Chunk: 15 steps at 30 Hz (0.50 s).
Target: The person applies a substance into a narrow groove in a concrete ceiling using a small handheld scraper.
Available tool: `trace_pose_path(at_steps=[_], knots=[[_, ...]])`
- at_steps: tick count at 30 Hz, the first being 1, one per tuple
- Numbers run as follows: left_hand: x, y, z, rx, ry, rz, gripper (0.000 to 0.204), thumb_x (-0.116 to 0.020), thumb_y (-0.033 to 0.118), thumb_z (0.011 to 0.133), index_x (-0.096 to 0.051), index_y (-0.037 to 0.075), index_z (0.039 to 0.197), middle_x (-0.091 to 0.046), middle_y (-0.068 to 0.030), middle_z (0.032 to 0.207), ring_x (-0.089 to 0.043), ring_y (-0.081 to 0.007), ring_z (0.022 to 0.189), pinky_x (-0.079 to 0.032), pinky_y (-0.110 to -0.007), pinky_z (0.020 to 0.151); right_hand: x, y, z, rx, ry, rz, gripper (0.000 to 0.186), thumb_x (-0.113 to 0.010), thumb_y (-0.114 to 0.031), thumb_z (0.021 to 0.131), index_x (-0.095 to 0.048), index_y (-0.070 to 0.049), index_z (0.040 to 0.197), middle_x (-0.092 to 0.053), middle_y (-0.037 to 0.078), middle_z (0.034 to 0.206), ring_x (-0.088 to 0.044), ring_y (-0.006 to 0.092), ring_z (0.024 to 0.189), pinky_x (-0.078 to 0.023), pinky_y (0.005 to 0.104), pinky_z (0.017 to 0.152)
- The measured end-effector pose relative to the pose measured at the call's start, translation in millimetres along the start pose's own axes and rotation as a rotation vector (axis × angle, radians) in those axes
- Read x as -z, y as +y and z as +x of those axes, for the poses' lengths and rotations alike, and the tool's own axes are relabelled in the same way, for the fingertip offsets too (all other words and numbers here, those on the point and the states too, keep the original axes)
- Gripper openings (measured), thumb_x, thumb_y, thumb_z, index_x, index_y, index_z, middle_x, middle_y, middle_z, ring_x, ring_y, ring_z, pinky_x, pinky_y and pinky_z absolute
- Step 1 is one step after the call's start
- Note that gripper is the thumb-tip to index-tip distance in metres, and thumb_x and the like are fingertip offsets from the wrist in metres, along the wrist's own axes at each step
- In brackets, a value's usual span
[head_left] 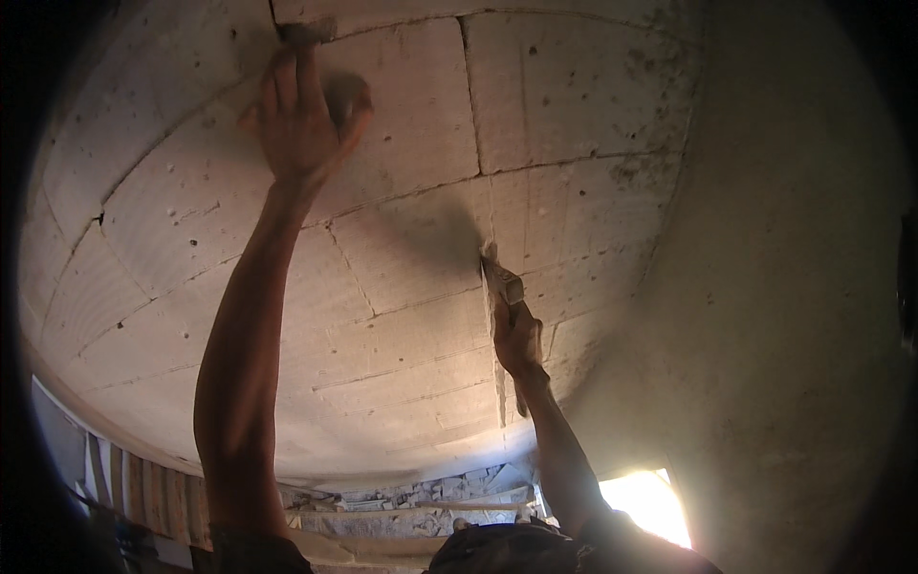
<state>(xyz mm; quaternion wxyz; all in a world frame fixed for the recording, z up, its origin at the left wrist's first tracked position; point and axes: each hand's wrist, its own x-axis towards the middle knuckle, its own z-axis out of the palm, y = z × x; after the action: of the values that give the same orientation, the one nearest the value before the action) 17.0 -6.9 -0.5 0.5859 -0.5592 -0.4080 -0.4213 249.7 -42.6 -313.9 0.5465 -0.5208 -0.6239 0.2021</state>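
Observation:
My left hand [301, 124] reaches high against the pale block wall [392, 105], fingers stretched out and thumb apart, with nothing visible in its grip. A dark patch [308, 32] shows just beyond its fingertips; I cannot tell whether it is a hole or a shadow. Lower and to the right, my right hand [519, 340] is closed round a hammer [509, 285] with a squarish head. The pointed end of the head meets the wall at the top of a rough vertical groove [499, 383]. Part of the handle sticks out below the hand.
A plain plastered wall [784, 277] rises on the right, meeting the block wall in a corner. Low behind my arms are a bright opening [645, 502], stacked rubble [411, 512] and upright wooden slats [163, 488]. Dark joints and small pits mark the blocks.

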Motion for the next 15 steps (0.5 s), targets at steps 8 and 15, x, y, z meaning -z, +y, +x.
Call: trace_pose_path(at_steps=[8, 15], knots=[[5.8, 1.4, 2.5, 0.016, -0.024, 0.110, 0.075, -0.068, 0.047, 0.080, -0.044, 0.005, 0.138, -0.046, -0.0170, 0.134, -0.046, -0.0334, 0.124, -0.045, -0.049, 0.092, 14.5, -22.5, -4.6, -0.088, -0.044, 0.090, 0.035, -0.051, -0.029, 0.101, -0.059, 0.004, 0.093, -0.059, 0.020, 0.066, -0.064, 0.0255, 0.059, -0.045, 0.0360, 0.047], [1.5, 1.0, 0.1, 0.013, 0.019, 0.000, 0.074, -0.067, 0.047, 0.083, -0.043, 0.008, 0.142, -0.043, -0.0166, 0.139, -0.044, -0.0349, 0.126, -0.042, -0.053, 0.096, 53.4, -46.8, -9.6, 0.436, 0.321, 0.041, 0.019, -0.049, -0.017, 0.097, -0.051, 0.001, 0.098, -0.052, 0.010, 0.059, -0.053, 0.0227, 0.048, -0.040, 0.0330, 0.042]])
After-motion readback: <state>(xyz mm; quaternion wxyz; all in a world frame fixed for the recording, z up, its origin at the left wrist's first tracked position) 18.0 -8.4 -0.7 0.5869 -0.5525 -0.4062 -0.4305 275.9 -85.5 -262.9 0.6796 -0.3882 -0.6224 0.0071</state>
